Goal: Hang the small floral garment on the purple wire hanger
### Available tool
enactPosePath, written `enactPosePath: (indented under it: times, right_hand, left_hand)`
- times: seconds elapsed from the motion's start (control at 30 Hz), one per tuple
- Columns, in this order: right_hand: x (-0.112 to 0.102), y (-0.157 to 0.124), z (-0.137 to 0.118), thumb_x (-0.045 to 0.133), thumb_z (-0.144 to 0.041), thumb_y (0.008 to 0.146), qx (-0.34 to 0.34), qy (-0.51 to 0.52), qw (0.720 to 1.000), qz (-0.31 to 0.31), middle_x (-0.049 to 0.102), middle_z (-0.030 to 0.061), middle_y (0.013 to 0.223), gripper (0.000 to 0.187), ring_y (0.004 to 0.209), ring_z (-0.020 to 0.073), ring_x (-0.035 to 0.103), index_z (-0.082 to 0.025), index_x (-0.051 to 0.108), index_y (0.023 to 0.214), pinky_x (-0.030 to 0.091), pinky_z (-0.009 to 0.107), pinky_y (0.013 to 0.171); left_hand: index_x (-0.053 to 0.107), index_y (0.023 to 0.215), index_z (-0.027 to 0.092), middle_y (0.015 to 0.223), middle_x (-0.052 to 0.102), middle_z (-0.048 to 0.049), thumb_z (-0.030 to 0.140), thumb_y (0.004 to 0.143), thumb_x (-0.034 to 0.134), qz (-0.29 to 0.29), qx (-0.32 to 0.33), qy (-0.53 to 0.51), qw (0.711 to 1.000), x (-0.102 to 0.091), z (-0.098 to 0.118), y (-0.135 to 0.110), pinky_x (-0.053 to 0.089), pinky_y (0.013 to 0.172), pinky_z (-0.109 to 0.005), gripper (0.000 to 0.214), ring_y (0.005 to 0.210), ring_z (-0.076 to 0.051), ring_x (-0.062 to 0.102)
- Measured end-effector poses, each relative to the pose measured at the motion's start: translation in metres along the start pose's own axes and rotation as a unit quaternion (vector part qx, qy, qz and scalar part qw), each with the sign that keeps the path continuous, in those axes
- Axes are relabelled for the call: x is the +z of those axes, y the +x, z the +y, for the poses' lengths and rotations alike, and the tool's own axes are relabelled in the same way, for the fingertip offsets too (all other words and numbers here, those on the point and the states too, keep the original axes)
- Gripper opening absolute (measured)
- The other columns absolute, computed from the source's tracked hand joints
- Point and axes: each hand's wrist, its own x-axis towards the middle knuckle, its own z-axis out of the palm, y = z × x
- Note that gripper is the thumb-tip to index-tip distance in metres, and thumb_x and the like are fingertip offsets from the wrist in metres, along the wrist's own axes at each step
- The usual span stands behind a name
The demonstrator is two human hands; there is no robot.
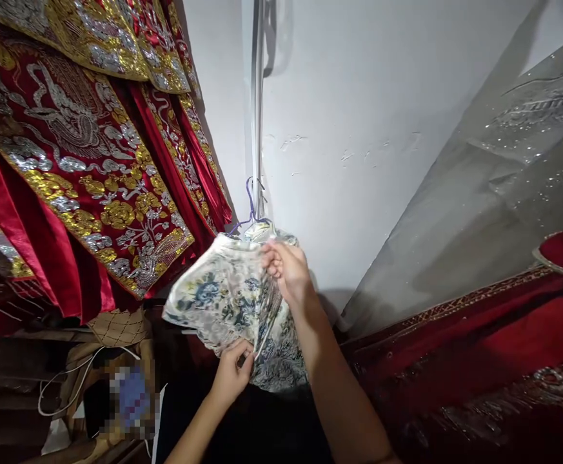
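A pale short-sleeved blouse [223, 290] with blue and yellow flowers hangs in front of me on a thin purple hanger [251, 201]. High on the garment, near the neckline, my right hand [284, 263] pinches the fabric with its fingers closed. Lower down, my left hand [237, 366] grips the front edge between thumb and fingers. A fold runs down the cloth between both hands. The far side of the blouse is partly covered by my right hand and forearm.
Red garments with gold and silver embroidery [117, 212] hang at the left. A white wall [349, 129] with a vertical metal post [256, 96] stands ahead. Sheer sparkling fabric [455, 212] and dark red cloth [494, 328] fill the right. A white cable [75, 380] lies lower left.
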Motion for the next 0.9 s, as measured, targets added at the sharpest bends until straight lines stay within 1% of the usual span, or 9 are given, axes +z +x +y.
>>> enactPosePath:
  times: [0.1,0.17,0.23,0.33,0.53,0.67,0.8,0.83,0.9]
  right_hand:
    - [-0.002,-0.004,0.0,0.064,-0.042,0.079,-0.028,0.039,0.998,0.031,0.056,-0.0023,0.05,0.026,0.041,0.0071,0.04,-0.017,0.061,0.07,0.026,0.019,0.039]
    - [-0.006,-0.013,0.004,0.062,-0.041,0.083,-0.045,0.032,0.998,0.014,0.056,-0.0028,0.049,0.026,0.042,0.0074,0.042,-0.018,0.06,0.071,0.029,0.019,0.041]
    - [-0.007,-0.022,0.007,0.059,-0.04,0.085,-0.052,-0.001,0.999,-0.009,0.056,-0.0029,0.049,0.026,0.042,0.0077,0.042,-0.018,0.06,0.071,0.031,0.019,0.043]
    - [-0.002,-0.03,0.009,0.056,-0.038,0.087,-0.048,-0.065,0.996,-0.034,0.056,-0.0026,0.046,0.028,0.041,0.0082,0.042,-0.017,0.061,0.069,0.031,0.02,0.044]
    - [0.001,-0.016,0.023,0.053,-0.039,0.089,-0.114,-0.185,0.974,-0.056,0.055,-0.0031,0.049,0.028,0.045,0.0105,0.047,-0.018,0.063,0.073,0.035,0.022,0.049]
    - [-0.018,-0.008,0.051,0.053,-0.041,0.088,-0.079,-0.238,0.967,-0.046,0.052,-0.0037,0.046,0.032,0.045,0.0114,0.046,-0.019,0.062,0.068,0.034,0.024,0.05]
    - [-0.032,-0.036,0.069,0.052,-0.032,0.087,-0.022,-0.225,0.969,-0.099,0.048,-0.0042,0.043,0.031,0.044,0.0112,0.043,-0.019,0.061,0.06,0.035,0.024,0.05]
    - [-0.033,-0.047,0.071,0.051,-0.03,0.086,-0.014,-0.213,0.969,-0.124,0.048,-0.0043,0.044,0.03,0.044,0.0112,0.044,-0.019,0.06,0.059,0.036,0.024,0.051]
    - [-0.031,-0.069,0.073,0.05,-0.025,0.085,0.009,-0.194,0.966,-0.173,0.048,-0.0045,0.045,0.029,0.045,0.0112,0.045,-0.02,0.06,0.058,0.037,0.024,0.052]
  left_hand:
    - [0.067,0.07,0.021,0.071,0.06,-0.0053,0.029,0.089,0.059,-0.049,0.038,0.019,0.998,-0.019,0.017,0.012,0.043,0.068,-0.032,0.021,0.071,-0.023,0.057]
    - [0.074,0.089,0.023,0.083,0.066,-0.0071,0.027,0.09,0.059,-0.07,0.076,0.019,0.994,-0.033,0.043,0.025,0.047,0.077,-0.036,0.015,0.08,-0.025,0.061]
    - [0.069,0.118,0.025,0.099,0.069,-0.0086,0.025,0.091,0.059,-0.037,0.128,0.009,0.991,-0.047,0.078,0.042,0.047,0.088,-0.039,0.029,0.093,-0.027,0.064]
    - [0.06,0.134,0.025,0.106,0.069,-0.0085,0.022,0.092,0.059,0.075,0.209,0.017,0.975,-0.065,0.129,0.073,0.047,0.09,-0.036,0.042,0.095,-0.025,0.064]
    - [0.072,0.095,0.018,0.087,0.07,-0.0043,0.025,0.094,0.059,0.099,0.27,0.136,0.948,-0.072,0.175,0.119,0.043,0.073,-0.028,0.014,0.077,-0.018,0.061]
    - [0.068,0.094,0.016,0.089,0.067,-0.0037,0.027,0.093,0.061,0.201,0.27,0.081,0.938,-0.086,0.173,0.12,0.044,0.077,-0.028,0.013,0.083,-0.016,0.059]
    - [0.063,0.094,0.017,0.087,0.063,0.0015,0.03,0.09,0.067,0.374,0.153,-0.223,0.887,-0.136,0.126,0.118,0.046,0.082,-0.025,0.014,0.081,-0.012,0.058]
    - [0.06,0.092,0.018,0.084,0.063,0.0026,0.031,0.091,0.064,0.343,0.085,-0.311,0.882,-0.148,0.108,0.117,0.047,0.084,-0.025,0.013,0.081,-0.011,0.058]
    - [0.056,0.083,0.017,0.077,0.063,0.0003,0.029,0.099,0.05,0.319,0.012,-0.347,0.882,-0.159,0.069,0.112,0.048,0.086,-0.029,0.021,0.081,-0.012,0.06]
